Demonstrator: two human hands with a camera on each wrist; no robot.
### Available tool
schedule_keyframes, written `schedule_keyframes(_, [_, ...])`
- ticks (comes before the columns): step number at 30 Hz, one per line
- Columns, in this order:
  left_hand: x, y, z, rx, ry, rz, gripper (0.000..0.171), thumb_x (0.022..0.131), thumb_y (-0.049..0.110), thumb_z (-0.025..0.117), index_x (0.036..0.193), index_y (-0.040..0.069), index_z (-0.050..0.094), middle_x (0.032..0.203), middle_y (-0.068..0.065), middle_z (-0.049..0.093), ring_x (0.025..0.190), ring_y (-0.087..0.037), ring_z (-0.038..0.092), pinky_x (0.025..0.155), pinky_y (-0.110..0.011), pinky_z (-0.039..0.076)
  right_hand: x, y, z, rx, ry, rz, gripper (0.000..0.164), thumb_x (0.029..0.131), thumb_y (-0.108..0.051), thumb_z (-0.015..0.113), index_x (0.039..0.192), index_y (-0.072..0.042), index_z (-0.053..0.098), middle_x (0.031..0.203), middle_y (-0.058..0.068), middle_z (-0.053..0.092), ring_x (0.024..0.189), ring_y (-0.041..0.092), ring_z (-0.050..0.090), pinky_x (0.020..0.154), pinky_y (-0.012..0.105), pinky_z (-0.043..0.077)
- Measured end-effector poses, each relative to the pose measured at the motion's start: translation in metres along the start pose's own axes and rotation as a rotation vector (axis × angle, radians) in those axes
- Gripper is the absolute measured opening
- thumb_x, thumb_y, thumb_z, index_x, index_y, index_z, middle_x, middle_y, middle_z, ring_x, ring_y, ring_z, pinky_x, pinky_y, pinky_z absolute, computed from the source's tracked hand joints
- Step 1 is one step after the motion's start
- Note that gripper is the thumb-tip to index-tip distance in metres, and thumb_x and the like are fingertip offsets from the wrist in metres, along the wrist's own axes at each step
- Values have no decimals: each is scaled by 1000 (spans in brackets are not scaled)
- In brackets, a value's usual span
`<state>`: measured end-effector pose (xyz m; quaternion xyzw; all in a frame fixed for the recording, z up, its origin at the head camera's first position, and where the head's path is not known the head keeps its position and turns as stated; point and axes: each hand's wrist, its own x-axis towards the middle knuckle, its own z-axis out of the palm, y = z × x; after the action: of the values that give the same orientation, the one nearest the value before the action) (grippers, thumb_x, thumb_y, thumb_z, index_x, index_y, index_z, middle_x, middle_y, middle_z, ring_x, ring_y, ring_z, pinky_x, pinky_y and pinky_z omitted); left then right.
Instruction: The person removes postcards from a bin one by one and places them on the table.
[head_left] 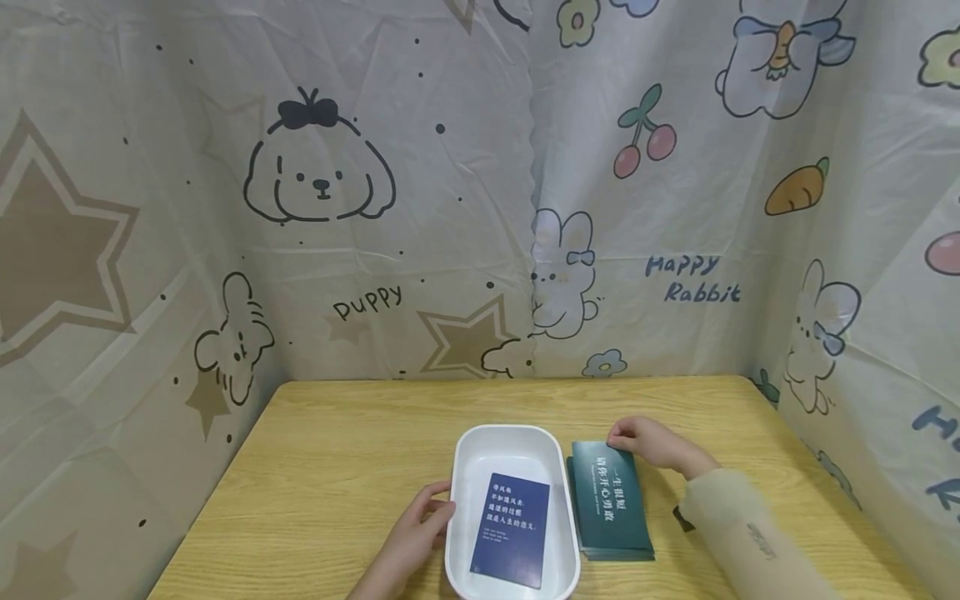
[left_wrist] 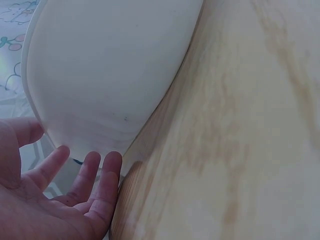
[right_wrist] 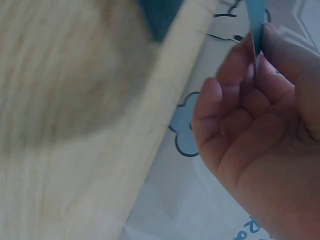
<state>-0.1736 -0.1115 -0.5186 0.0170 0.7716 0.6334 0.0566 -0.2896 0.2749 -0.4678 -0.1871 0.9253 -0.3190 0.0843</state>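
A white plastic tray (head_left: 513, 443) stands on the table, and a blue card (head_left: 510, 529) with white lettering lies inside it. My left hand (head_left: 411, 533) is at the tray's left side; in the left wrist view its loosely spread fingers (left_wrist: 85, 175) touch the outer wall. To the right of the tray lies a small stack of green cards (head_left: 615, 554). My right hand (head_left: 652, 442) pinches the top green card (head_left: 611, 492) by its far right corner. The right wrist view shows that card's edge between thumb and fingers.
The wooden table (head_left: 345, 450) ends at a back edge, close behind which hangs a patterned curtain (head_left: 465, 250). More curtain stands along the left and right sides. A small dark object (head_left: 683, 519) shows beside the right sleeve (head_left: 742, 525).
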Motion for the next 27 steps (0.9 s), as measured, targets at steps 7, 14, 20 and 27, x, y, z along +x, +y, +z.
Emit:
schedule_keyframes(7, [0, 1, 0, 2, -4, -10, 49, 95, 34, 55, 136, 8, 48, 109, -18, 62, 79, -20, 63, 71, -35, 55, 5, -2, 16, -95, 59, 127, 12, 94, -17, 57, 86, -12, 64, 81, 1, 60, 76, 17, 52, 75, 38, 49])
schedule_keyframes(14, [0, 0, 0, 2, -6, -14, 50, 95, 35, 55, 136, 9, 47, 109, -17, 62, 79, -20, 63, 71, -35, 55, 9, 0, 24, -128, 87, 124, 12, 92, -13, 60, 81, -11, 64, 77, 1, 60, 73, 16, 52, 73, 39, 49])
schedule_keyframes(20, [0, -1, 0, 2, -7, -21, 50, 95, 35, 55, 136, 9, 47, 110, -17, 62, 79, -20, 63, 70, -35, 55, 9, 3, 31, -77, 85, 199, 11, 91, -15, 62, 81, -13, 64, 77, 1, 60, 73, 16, 53, 72, 36, 50])
schedule_keyframes(27, [-1, 0, -1, -4, -6, -19, 51, 94, 36, 55, 136, 9, 47, 110, -18, 61, 80, -20, 63, 71, -37, 56, 9, 0, 33, -143, 103, 194, 11, 90, -16, 63, 80, -13, 64, 75, 0, 60, 70, 16, 52, 68, 34, 49])
